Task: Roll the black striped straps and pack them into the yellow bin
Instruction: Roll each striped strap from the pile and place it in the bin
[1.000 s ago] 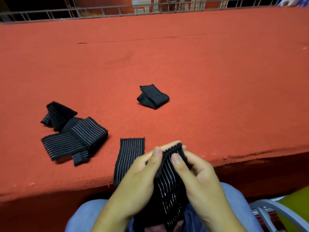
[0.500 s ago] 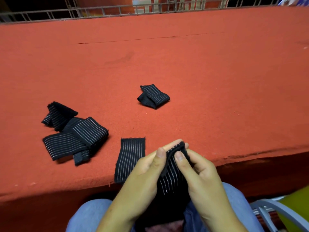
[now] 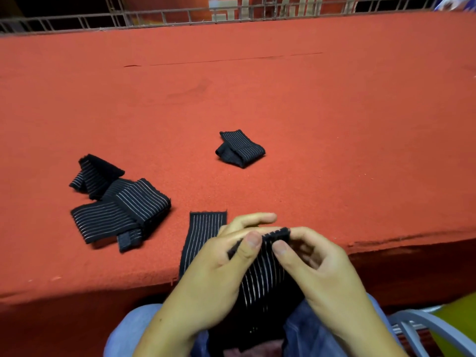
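Note:
My left hand (image 3: 219, 269) and my right hand (image 3: 316, 264) pinch the top edge of one black striped strap (image 3: 262, 276) between thumbs and fingers, just in front of the table's near edge. Its lower part hangs down over my lap. Another strap (image 3: 203, 228) lies flat by the edge and runs under my left hand. A loose pile of straps (image 3: 121, 207) sits to the left. One folded strap (image 3: 240, 148) lies further out in the middle. A corner of the yellow bin (image 3: 458, 323) shows at the bottom right, below table level.
The red felt table (image 3: 309, 104) stretches far back to a metal railing (image 3: 180, 15). A grey chair arm (image 3: 427, 328) curves beside the yellow bin at the lower right. My knees in blue jeans (image 3: 123, 333) are under the table edge.
Both hands have kept their pinch on the strap's top edge and drawn it down a little, folding it over. The left fingers have spread out behind it. Straps on the table have not moved.

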Demonstrator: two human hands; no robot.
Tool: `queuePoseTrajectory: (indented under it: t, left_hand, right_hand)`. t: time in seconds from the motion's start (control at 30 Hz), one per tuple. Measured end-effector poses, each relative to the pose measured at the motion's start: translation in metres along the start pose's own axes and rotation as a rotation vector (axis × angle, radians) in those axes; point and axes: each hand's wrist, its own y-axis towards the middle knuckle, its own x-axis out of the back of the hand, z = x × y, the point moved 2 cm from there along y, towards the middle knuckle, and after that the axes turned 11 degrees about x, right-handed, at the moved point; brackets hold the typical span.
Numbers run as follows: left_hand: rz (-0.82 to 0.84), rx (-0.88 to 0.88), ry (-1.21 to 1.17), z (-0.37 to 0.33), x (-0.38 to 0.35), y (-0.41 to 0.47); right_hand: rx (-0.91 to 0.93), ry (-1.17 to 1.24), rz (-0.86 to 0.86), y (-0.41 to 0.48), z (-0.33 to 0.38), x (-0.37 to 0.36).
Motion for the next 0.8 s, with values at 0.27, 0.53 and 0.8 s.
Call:
queuePoseTrajectory:
  t: [0.27, 0.53, 0.8]
  left_hand:
    - [-0.255, 0.022, -0.103, 0.002, 0.012, -0.004]
    - [-0.317, 0.075, -0.133, -0.002, 0.009, -0.005]
    - [-0.228, 0.137, -0.204, -0.001, 0.01, -0.006]
  right_hand:
    - [-0.048, 0.142, -0.045, -0.003, 0.002, 0.003]
    - [-0.099, 0.201, 0.01, -0.005, 0.006, -0.005]
    - [0.007, -0.071, -0.004, -0.001, 0.008, -0.003]
